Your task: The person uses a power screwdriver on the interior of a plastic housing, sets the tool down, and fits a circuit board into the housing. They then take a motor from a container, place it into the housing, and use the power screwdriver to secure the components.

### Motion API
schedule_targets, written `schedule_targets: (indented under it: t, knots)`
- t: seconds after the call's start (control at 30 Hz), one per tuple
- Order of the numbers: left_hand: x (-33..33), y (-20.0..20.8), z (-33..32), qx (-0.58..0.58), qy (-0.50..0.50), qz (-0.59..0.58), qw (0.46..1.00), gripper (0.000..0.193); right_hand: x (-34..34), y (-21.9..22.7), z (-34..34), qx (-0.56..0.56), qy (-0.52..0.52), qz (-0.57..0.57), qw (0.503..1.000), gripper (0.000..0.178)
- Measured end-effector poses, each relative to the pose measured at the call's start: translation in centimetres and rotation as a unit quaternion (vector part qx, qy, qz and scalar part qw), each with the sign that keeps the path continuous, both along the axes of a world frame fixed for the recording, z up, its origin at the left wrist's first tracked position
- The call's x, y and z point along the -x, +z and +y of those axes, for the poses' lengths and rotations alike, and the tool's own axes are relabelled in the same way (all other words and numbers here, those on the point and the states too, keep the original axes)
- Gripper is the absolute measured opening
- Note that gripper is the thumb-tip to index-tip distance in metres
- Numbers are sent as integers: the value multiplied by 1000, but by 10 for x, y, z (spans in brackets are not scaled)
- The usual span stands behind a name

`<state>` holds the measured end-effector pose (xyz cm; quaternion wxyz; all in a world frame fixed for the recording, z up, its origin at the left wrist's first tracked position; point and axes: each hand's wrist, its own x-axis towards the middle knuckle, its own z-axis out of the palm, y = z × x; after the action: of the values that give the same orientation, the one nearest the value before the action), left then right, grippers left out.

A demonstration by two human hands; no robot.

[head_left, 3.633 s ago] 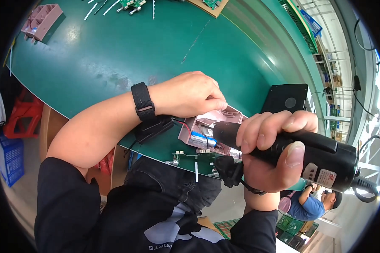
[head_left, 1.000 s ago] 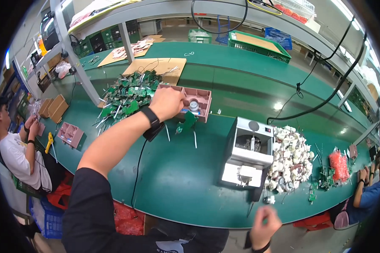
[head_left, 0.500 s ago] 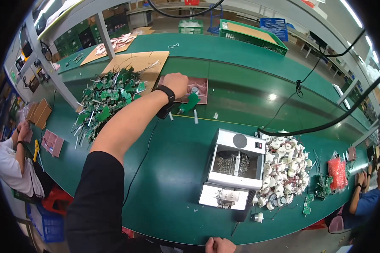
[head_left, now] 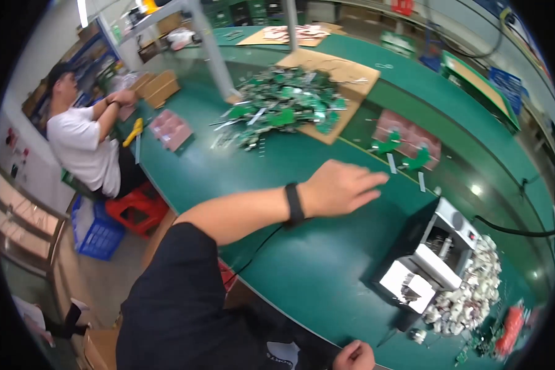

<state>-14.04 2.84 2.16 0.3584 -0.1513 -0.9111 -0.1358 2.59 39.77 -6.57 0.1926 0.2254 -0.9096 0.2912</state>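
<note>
My left hand point(head_left: 342, 188) hovers above the bare middle of the green table point(head_left: 277, 253), fingers stretched out, somewhat blurred, with nothing in them. A black band circles that wrist. Beyond it lies a pink compartment tray point(head_left: 425, 140). Two green circuit boards lie over its near edge, a left one point(head_left: 386, 143) and a right one point(head_left: 417, 159). A white strip point(head_left: 391, 163) rests beside them on the table. At the front edge of the table is my right hand point(head_left: 354, 356), its fingers curled closed; whatever they may hold is hidden.
A grey-white machine point(head_left: 428, 259) stands on the right, beside a heap of white parts point(head_left: 468, 293) and a red bag point(head_left: 510, 330). A big pile of circuit boards point(head_left: 283, 102) covers part of a cardboard sheet point(head_left: 357, 92). A co-worker point(head_left: 83, 129) sits at left near another pink tray point(head_left: 170, 129).
The view has swung left, so the table things appear farther right. My left hand has drawn back from the pink tray and opened. Two green boards now show at the tray. My right hand stays closed.
</note>
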Motion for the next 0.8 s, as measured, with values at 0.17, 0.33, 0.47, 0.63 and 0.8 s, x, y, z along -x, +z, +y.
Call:
schedule_targets:
  t: [0.17,0.33,0.47,0.63,0.8]
  knots:
    - [-172,-12,-113,-46,213,-2,976,14,0,1,-6,8,18,9,1000,18]
    - [-258,-20,-284,-50,521,56,850,13,-5,3,-12,-4,3,13,1000,19]
    - [-309,-38,-403,34,608,11,793,21,-12,3,-17,-37,-25,16,999,19]
    - [-310,-50,-475,-32,661,-108,742,26,-19,13,-26,-42,-64,17,997,18]
    - [-310,-50,-497,-122,647,-165,734,23,-26,16,-27,-60,-53,15,997,16]
